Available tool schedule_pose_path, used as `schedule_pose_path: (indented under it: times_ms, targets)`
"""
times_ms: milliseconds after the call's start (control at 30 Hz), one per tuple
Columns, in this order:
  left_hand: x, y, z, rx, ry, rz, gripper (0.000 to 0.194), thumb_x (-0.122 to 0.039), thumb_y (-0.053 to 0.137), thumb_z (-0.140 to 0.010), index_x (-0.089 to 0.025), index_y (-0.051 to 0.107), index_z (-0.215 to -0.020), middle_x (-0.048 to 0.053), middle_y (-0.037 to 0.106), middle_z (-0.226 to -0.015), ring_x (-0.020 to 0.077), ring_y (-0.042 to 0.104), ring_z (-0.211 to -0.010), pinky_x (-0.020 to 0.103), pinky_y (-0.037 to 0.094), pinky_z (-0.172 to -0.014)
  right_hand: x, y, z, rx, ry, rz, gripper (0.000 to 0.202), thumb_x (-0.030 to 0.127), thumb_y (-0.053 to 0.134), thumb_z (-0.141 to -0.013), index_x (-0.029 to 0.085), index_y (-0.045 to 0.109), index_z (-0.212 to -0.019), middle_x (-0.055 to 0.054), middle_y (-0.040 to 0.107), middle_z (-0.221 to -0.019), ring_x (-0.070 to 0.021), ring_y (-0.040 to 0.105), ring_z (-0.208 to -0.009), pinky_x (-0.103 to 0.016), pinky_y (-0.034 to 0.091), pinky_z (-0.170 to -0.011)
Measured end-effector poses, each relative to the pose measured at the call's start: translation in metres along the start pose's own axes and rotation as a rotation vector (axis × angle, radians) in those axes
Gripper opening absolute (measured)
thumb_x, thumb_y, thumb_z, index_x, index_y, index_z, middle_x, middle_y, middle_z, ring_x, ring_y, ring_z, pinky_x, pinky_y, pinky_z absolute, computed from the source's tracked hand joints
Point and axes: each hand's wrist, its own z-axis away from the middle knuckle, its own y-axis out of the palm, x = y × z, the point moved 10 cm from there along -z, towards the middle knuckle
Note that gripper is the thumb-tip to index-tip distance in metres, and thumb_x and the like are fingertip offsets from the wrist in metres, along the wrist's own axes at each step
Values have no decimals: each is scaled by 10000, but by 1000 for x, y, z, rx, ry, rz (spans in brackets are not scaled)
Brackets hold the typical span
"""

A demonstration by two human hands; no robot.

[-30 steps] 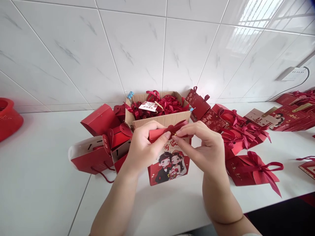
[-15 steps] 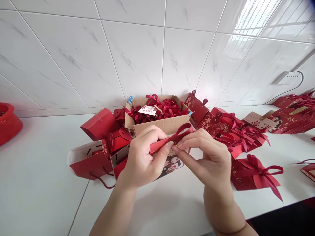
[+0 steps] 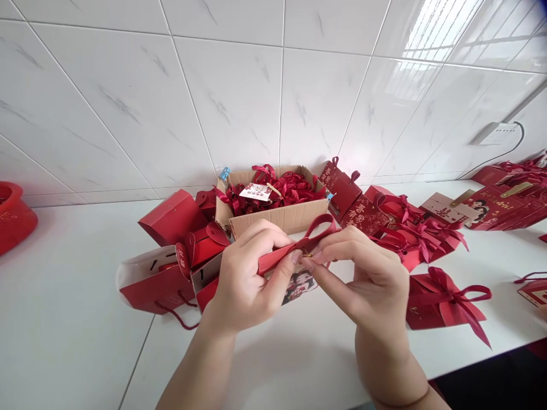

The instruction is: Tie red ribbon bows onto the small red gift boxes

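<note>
Near the centre, my left hand (image 3: 252, 279) is closed round a red ribbon (image 3: 273, 259), its thumb pressing near a small gold fastener (image 3: 306, 254). Thumb and fingertips of my right hand (image 3: 363, 276) pinch at that fastener, on the right side. A ribbon loop (image 3: 321, 225) stands up between the hands. Beneath them is a box with a printed cartoon couple (image 3: 301, 282), partly hidden by my hands. Behind stands an open cardboard box (image 3: 282, 217) filled with dark red ribbons (image 3: 294, 188) and a white printed card (image 3: 255, 192).
Red gift bags (image 3: 149, 287) and a red box (image 3: 174, 219) stand at the left. At the right are red boxes with bows (image 3: 444, 302) and more printed bags (image 3: 491, 208). A red basin (image 3: 15, 219) sits far left. The tiled wall (image 3: 239, 85) rises behind.
My right hand has shifted slightly right and down, and the gold fastener shows a little more between the fingertips. My left hand keeps its hold on the ribbon.
</note>
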Motion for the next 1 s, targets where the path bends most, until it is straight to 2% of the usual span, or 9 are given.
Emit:
schedule_pose_path:
  times_ms: [333, 600, 800, 867, 1000]
  targets:
    - [-5, -1, -1, -21, 61, -6, 126, -23, 581, -785, -146, 559, -777, 22, 548, -760, 119, 525, -701, 249, 446, -593, 1, -1, 0, -7, -4, -14, 207, 24, 699, -709, 212, 630, -760, 8, 655, -722, -148, 584, -659, -330, 457, -630]
    - [-11, 2, 3, 24, 103, -86, 144, 5, 583, -789, -135, 576, -824, 23, 556, -797, 100, 544, -726, 218, 462, -607, 7, -1, -1, 94, -80, 70, 213, 10, 699, -714, 201, 642, -789, 9, 697, -767, -147, 603, -686, -339, 436, -651]
    - [-21, 0, 6, -8, 182, -163, 159, 9, 578, -799, -134, 582, -869, 34, 575, -832, 104, 563, -759, 220, 484, -640, 12, -3, 2, 44, -84, 75, 237, -1, 711, -705, 200, 632, -802, 6, 692, -772, -161, 624, -719, -342, 426, -655]
    - [-27, 0, 9, -15, 234, -193, 166, 16, 574, -798, -119, 591, -894, 49, 590, -849, 117, 574, -788, 233, 497, -662, 15, -5, 3, 22, -94, 67, 231, 6, 719, -703, 200, 634, -795, 8, 687, -749, -157, 615, -683, -341, 421, -640]
    - [-46, -2, 18, -50, 421, -250, 176, 15, 592, -777, -70, 620, -929, 79, 615, -865, 164, 581, -818, 318, 507, -706, 29, -11, 5, 1, -169, 82, 220, 23, 724, -708, 207, 650, -802, 16, 682, -705, -154, 605, -635, -343, 426, -619]
